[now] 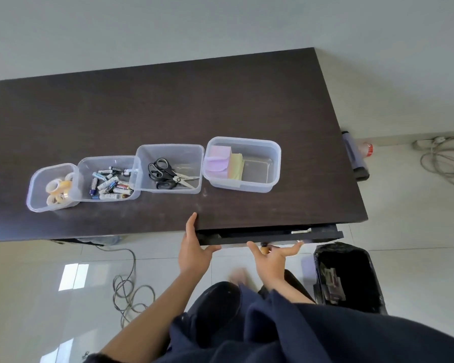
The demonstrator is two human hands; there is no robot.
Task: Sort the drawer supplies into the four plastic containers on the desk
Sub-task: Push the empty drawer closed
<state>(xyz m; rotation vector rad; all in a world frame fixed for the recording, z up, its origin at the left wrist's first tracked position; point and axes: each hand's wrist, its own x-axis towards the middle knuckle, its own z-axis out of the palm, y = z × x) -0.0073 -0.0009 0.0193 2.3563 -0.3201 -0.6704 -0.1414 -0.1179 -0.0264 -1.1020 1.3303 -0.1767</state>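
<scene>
Four containers stand in a row on the desk (168, 100): tape box (37, 189), battery box (89, 166), scissors box (194, 153), notes box (270, 163), the first three touching. Below, I see the left hand (194, 252) open, fingers up against the desk edge, thumb under the drawer (268, 235). The right hand (271, 258), palm up, fingers spread, sits under the drawer front, holding nothing. The drawer is barely ajar. A bin (349, 279) stands rightmost.

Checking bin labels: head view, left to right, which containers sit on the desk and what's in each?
Container of tape rolls → container of batteries → container of scissors → container of sticky notes. All four stand in a row on the desk.
</scene>
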